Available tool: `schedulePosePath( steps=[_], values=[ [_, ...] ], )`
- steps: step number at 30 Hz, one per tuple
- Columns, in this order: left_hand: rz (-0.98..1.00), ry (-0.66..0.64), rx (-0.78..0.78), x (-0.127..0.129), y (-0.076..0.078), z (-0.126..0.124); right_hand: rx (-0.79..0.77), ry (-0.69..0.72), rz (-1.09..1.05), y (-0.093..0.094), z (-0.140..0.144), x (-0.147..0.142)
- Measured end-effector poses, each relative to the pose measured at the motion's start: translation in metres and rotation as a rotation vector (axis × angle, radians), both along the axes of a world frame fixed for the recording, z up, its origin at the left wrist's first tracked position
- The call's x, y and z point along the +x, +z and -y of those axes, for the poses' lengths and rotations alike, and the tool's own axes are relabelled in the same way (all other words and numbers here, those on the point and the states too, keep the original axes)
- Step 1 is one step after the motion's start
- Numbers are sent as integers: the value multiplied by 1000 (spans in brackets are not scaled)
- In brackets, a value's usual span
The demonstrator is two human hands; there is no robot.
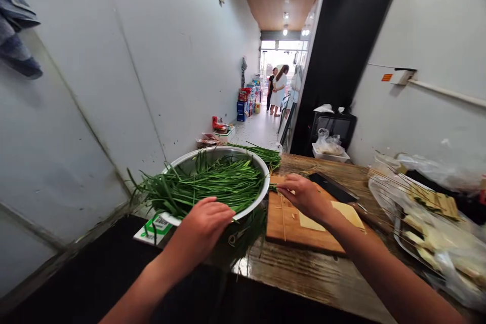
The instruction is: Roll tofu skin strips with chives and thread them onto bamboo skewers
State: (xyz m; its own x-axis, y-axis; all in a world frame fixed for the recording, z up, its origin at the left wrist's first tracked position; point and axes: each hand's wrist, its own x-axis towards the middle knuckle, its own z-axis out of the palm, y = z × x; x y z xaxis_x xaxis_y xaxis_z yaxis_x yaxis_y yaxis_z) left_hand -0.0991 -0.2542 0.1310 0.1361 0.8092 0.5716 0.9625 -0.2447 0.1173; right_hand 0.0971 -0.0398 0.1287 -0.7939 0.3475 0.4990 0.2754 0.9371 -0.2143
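Note:
A large metal bowl (261,167) heaped with long garlic chives (224,182) stands at the table's left end. My left hand (207,225) is at its near rim, fingers curled together; what they hold, if anything, is hidden. Over the left part of a wooden cutting board (322,243), my right hand (304,195) pinches green chive ends at its fingertips. Beneath my right wrist lie pale yellow tofu-skin sheets (347,215). A thin wooden skewer (283,220) rests on the board's left side. The cleaver (332,188) lies along the board's far right edge.
At right, a metal tray (398,238) holds pale pieces under plastic, near skewered rolls (433,200). More chives (258,153) lie behind the bowl. A green-and-white card (154,230) is under its left side. Two people (279,88) stand far off by the doorway.

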Motion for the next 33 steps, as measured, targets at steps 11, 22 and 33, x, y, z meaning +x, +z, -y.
schedulePosePath(
  steps=[11,22,33],
  values=[
    [128,68,48,-49,-35,18,132,-26,577,-16,-34,-178],
    [67,23,65,-57,-9,20,184,67,551,-13,-34,-175],
    [15,285,-214,-85,38,-72,63,195,424,46,-19,-170]
  ],
)
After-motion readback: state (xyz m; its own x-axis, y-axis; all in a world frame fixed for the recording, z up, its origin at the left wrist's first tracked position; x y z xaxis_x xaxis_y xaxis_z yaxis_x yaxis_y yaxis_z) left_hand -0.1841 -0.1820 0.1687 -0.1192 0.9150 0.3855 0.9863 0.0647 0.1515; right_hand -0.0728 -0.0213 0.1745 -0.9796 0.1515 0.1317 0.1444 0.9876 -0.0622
